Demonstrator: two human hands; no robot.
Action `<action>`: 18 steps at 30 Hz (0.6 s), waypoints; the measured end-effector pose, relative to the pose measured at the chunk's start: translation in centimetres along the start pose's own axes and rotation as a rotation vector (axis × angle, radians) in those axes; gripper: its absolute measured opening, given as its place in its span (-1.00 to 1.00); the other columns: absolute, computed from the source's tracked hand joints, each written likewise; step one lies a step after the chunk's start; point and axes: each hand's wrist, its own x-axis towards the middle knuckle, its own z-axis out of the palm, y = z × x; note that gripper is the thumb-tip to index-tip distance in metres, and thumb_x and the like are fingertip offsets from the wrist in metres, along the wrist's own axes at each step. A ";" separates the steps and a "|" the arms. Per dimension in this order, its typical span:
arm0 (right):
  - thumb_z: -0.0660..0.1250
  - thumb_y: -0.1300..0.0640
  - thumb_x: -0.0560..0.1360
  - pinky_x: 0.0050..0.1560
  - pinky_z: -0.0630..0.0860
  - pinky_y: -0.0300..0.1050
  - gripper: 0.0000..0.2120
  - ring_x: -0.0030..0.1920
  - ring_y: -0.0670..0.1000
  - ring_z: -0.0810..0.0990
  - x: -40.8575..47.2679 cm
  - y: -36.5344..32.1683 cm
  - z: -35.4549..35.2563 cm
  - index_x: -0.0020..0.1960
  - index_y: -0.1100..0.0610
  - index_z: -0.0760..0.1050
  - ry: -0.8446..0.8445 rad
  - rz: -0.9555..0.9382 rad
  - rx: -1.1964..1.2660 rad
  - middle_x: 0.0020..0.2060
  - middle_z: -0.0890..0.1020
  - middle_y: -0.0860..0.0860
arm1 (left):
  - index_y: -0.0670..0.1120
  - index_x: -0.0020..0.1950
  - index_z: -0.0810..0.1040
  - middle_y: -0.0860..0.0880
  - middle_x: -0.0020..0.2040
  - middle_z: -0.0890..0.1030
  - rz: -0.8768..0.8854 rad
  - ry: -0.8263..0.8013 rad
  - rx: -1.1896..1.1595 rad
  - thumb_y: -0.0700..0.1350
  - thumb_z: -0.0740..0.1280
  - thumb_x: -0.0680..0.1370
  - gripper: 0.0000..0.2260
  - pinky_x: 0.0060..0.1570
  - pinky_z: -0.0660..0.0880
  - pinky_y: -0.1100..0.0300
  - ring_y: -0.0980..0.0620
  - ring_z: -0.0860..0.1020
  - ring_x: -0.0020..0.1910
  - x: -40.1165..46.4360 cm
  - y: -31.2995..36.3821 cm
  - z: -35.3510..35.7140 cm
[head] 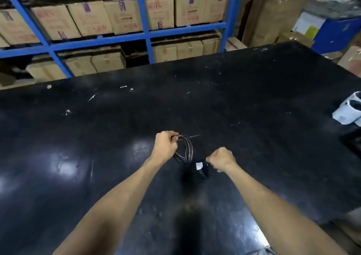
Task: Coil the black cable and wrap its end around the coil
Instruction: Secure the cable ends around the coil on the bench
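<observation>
Left hand (165, 143) clenches the round glossy black cable (185, 150) coil; right hand (221, 158) pinches its tagged end.

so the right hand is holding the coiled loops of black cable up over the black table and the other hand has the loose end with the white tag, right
Not quite: the head view shows the left hand holding the coiled loops of black cable over the black table. The right hand has the loose end with the white tag.

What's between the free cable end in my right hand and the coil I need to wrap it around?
Nothing visible: the right hand holds the tagged end just beside the coil held by the left hand.
</observation>
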 end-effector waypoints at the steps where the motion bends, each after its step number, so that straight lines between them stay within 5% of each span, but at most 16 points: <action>1: 0.41 0.02 0.40 -0.05 0.72 0.03 -0.81 -0.19 0.14 0.76 0.2 0.6 0.9 -0.18 0.13 0.70 -0.014 0.031 -0.028 -0.17 0.74 0.11 | -0.25 0.14 0.68 -0.27 -0.03 0.72 -0.011 -0.003 0.019 -0.29 0.26 0.58 -0.76 0.04 0.60 0.08 -0.20 0.69 -0.03 0.0 -0.4 0.4; 4: 0.43 -0.15 0.43 -0.01 0.58 -0.10 -0.68 0.04 0.18 0.72 0.3 1.4 3.2 0.01 0.06 0.68 0.017 -0.019 -0.220 0.02 0.72 0.09 | -0.23 0.17 0.68 -0.23 0.03 0.72 -0.013 -0.015 0.088 -0.28 0.26 0.58 -0.75 0.07 0.51 0.21 -0.17 0.67 0.04 0.2 -1.0 1.3; 10: 0.43 -0.20 0.49 0.09 0.55 0.03 -0.44 0.18 0.20 0.66 1.2 0.5 7.1 0.32 0.12 0.42 0.098 -0.303 -0.603 0.21 0.60 0.10 | -0.22 0.20 0.67 -0.19 0.14 0.70 -0.027 -0.036 0.160 -0.27 0.25 0.59 -0.73 0.15 0.44 0.29 -0.12 0.64 0.15 1.9 -1.7 2.4; 14: 0.35 0.10 0.56 0.13 0.56 -0.02 -0.67 0.22 0.19 0.65 2.5 0.2 7.0 0.29 0.18 0.52 0.073 -0.271 -0.678 0.20 0.66 0.13 | -0.22 0.19 0.68 -0.20 0.13 0.70 -0.025 -0.042 0.186 -0.27 0.25 0.58 -0.73 0.22 0.48 0.20 -0.13 0.64 0.14 2.8 -1.7 2.5; 18: 0.33 0.06 0.55 0.09 0.55 -0.05 -0.77 0.17 0.24 0.66 3.0 0.2 5.1 0.15 0.07 0.65 0.099 -0.174 -0.406 0.11 0.71 0.12 | -0.23 0.19 0.68 -0.21 0.11 0.71 -0.024 -0.031 0.188 -0.27 0.26 0.58 -0.73 0.22 0.49 0.18 -0.13 0.64 0.13 3.2 -1.9 2.6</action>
